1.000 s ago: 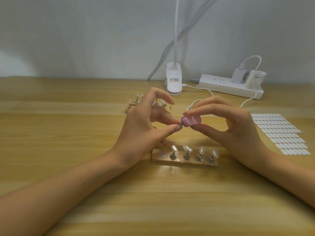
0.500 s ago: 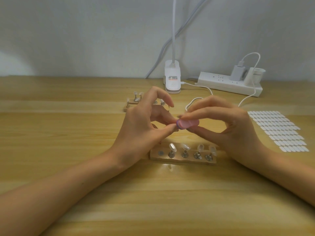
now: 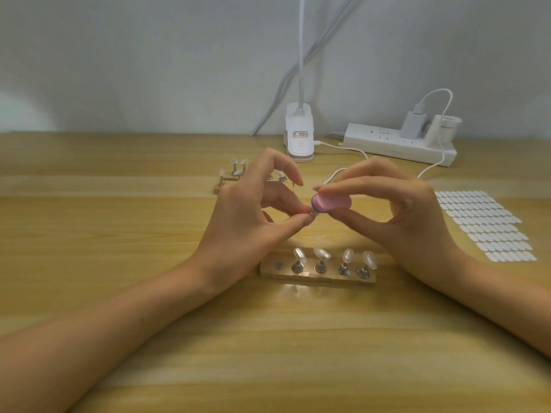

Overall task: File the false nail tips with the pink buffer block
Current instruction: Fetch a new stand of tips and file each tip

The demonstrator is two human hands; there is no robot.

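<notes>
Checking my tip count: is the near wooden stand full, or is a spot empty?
One spot empty. The near wooden stand carries four nail tips on pegs; its leftmost spot shows only a bare metal disc.

The right grip [image 3: 402,222] pinches the pink buffer block [image 3: 334,203] against a nail tip [image 3: 312,214] held in the left grip [image 3: 247,222]. Below both grips, a wooden holder [image 3: 316,278] carries four tips [image 3: 321,254].

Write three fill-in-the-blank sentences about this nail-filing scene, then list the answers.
1. The right hand holds the ___ buffer.
2. The near holder carries ___ nail tips.
3. The sticker sheet lies to the ___ of the right hand.

Missing words: pink; four; right.
</notes>
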